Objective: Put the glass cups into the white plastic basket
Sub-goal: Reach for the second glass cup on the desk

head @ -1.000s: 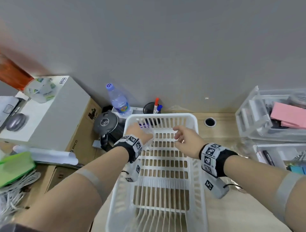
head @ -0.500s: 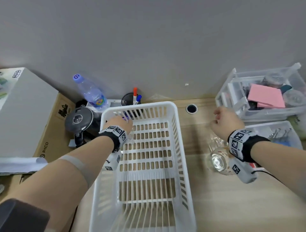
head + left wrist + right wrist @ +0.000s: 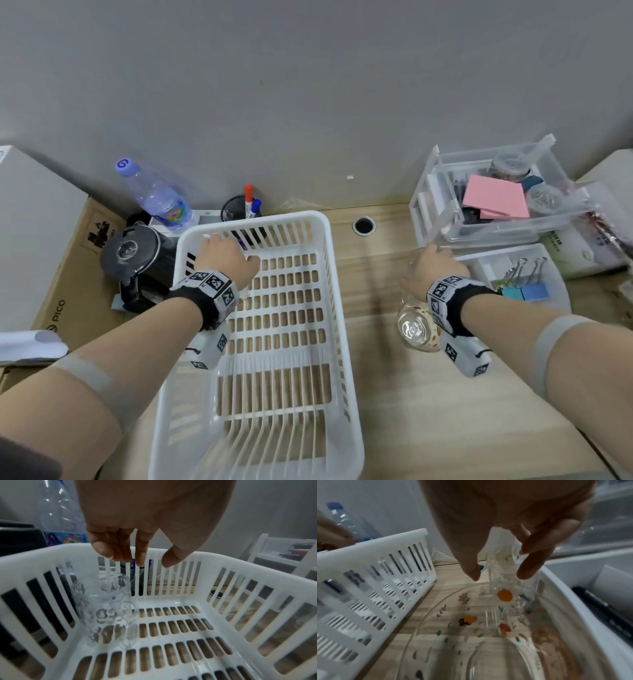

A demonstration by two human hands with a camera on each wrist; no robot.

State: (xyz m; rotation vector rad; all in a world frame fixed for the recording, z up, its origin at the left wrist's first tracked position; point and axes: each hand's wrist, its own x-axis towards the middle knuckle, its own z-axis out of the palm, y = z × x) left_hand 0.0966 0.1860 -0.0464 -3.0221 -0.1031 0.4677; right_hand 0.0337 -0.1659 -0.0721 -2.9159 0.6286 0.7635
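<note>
The white plastic basket (image 3: pixel 337 308) lies in the middle of the wooden table. A clear patterned glass cup (image 3: pixel 102 608) stands in its far-left corner. My left hand (image 3: pixel 222 253) hovers just above that cup with relaxed fingers (image 3: pixel 140 555) and holds nothing. Right of the basket (image 3: pixel 385 540), my right hand (image 3: pixel 428 270) reaches down over a clear glass cup (image 3: pixel 503 582). Its fingers (image 3: pixel 529 569) are at the cup's right side, and the thumb is a small gap off to the left. A second glass cup (image 3: pixel 416 329), painted with coloured dots, stands under my right wrist.
A water bottle (image 3: pixel 154 198), a black kettle (image 3: pixel 133 250) and a pen holder (image 3: pixel 239 209) crowd the basket's far-left side. Clear organiser boxes (image 3: pixel 486 205) and a white tray with binder clips (image 3: pixel 524 281) hem in the cups on the right. A cable hole (image 3: pixel 363 226) lies behind.
My right hand has left the far end of the basket and moved right, down over the cups on the table. The left hand has stayed in the basket's far-left corner.
</note>
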